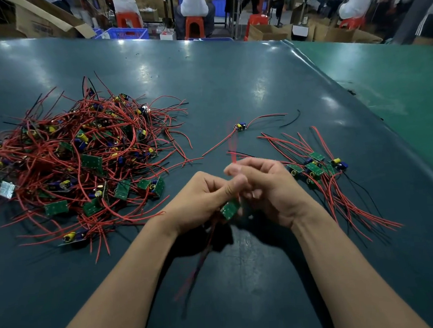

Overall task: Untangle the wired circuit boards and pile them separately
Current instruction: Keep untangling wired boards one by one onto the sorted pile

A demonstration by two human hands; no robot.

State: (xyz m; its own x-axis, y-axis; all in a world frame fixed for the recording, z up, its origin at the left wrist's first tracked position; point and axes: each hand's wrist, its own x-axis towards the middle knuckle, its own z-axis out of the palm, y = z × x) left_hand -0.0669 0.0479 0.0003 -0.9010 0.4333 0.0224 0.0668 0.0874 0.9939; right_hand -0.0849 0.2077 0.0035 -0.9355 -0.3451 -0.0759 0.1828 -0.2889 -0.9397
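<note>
A big tangled heap of green circuit boards with red and black wires covers the left of the table. A smaller sorted pile of boards lies at the right, its wires fanned toward me. One lone wired board lies beyond my hands. Both hands meet at the centre, above the table. My left hand and my right hand hold one small green board between them, fingers curled round it and its wires. Blurred red wires stick up above the fingers and hang down below.
The dark green table mat stretches far ahead; a lighter green surface adjoins it on the right. A loose black wire lies near the lone board. Beyond the table are seated people, red stools, cardboard boxes and a blue crate.
</note>
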